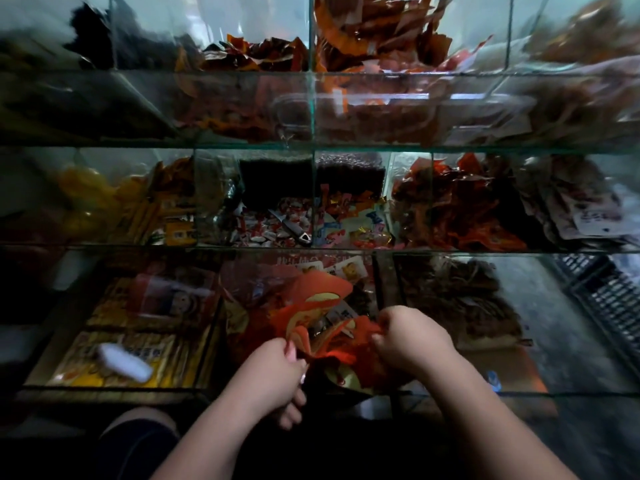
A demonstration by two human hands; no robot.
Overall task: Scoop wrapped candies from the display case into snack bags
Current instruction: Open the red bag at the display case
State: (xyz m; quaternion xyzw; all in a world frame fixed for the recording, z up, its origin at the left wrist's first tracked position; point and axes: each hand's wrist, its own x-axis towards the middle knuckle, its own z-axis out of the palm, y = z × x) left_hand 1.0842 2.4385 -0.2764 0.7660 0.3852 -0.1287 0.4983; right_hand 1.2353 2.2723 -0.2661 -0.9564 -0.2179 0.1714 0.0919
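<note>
You won't get a readable word out of this view. There is print, but none of it resolves. Large pale characters run across a red pack [298, 263] in the bottom middle compartment, too smeared to make out. The yellow packs [138, 355] in the compartment to its left carry a row of dark characters, equally blurred. One tier up, the yellow packets [178, 233] at left and the white-labelled packs [595, 216] at far right show small markings you cannot read. The wrapped candies [273, 226] bear red-and-white print, too small to tell. The snack bag [322, 296] shows orange and yellow shapes but no lettering you can make out
</note>
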